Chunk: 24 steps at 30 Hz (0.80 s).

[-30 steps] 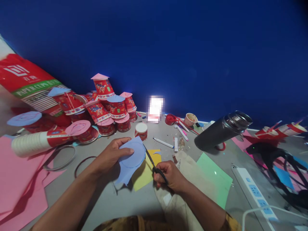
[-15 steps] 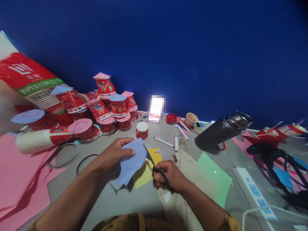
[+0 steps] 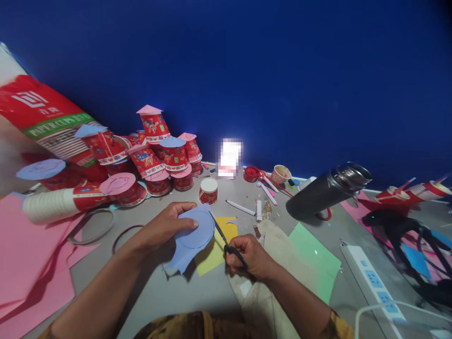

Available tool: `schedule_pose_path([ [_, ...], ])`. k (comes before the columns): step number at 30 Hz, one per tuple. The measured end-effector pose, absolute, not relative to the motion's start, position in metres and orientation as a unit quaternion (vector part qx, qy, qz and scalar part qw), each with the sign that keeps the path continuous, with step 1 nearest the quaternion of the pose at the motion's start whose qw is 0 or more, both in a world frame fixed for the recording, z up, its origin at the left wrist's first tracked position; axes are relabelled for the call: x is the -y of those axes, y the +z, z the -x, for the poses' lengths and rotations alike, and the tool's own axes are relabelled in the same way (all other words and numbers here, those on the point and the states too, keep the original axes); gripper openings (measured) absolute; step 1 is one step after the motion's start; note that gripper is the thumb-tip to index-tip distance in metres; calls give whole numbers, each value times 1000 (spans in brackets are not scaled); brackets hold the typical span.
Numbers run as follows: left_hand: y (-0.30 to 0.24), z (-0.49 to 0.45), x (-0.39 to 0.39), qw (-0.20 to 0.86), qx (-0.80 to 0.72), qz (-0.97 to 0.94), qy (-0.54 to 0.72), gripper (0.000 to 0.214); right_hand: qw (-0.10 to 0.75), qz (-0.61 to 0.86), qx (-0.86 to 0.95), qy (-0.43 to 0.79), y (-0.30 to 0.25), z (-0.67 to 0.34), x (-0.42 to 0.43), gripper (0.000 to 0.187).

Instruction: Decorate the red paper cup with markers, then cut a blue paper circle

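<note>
My left hand [image 3: 175, 222] pinches a piece of blue paper [image 3: 195, 241], thumb on top, fingers hidden beneath. A circle is drawn on the paper, and its right side is trimmed along the curve. My right hand [image 3: 249, 256] is closed round the black handles of a pair of scissors [image 3: 221, 232]. The blades lie against the paper's upper right edge and look nearly closed. Under the paper, a yellow sheet [image 3: 208, 259] lies on the table, with a small blue offcut [image 3: 231, 221] on it. Just beyond stands a red paper cup [image 3: 208, 191].
Red cups with paper tops [image 3: 173, 155] are stacked at left, near pink sheets [image 3: 31, 254]. A dark thermos [image 3: 318, 193] leans at right. Markers [image 3: 242, 207] lie mid-table. Green paper [image 3: 314, 259], beige cloth [image 3: 278, 249] and a power strip [image 3: 374, 282] lie right.
The blue paper has shifted and tilted very slightly in my left hand. Both hands keep nearly the same places, and the scissors still touch the paper's edge.
</note>
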<state>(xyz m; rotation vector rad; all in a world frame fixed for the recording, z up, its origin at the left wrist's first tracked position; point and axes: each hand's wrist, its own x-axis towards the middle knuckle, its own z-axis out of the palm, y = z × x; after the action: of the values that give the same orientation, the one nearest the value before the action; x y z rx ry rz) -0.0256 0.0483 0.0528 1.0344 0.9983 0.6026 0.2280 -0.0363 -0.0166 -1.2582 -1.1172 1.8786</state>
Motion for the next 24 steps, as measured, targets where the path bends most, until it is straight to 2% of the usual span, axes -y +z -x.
schedule_pose_path([
  [15,60,27,-41,711,-472,-430,294,35,292,475,435,707,-13,-228,36,58],
  [22,58,30,-45,712,-466,-452,268,40,282,479,438,707,-17,-230,36,58],
  [24,58,30,-50,687,-464,-475,295,41,288,481,432,706,-18,-230,36,58],
])
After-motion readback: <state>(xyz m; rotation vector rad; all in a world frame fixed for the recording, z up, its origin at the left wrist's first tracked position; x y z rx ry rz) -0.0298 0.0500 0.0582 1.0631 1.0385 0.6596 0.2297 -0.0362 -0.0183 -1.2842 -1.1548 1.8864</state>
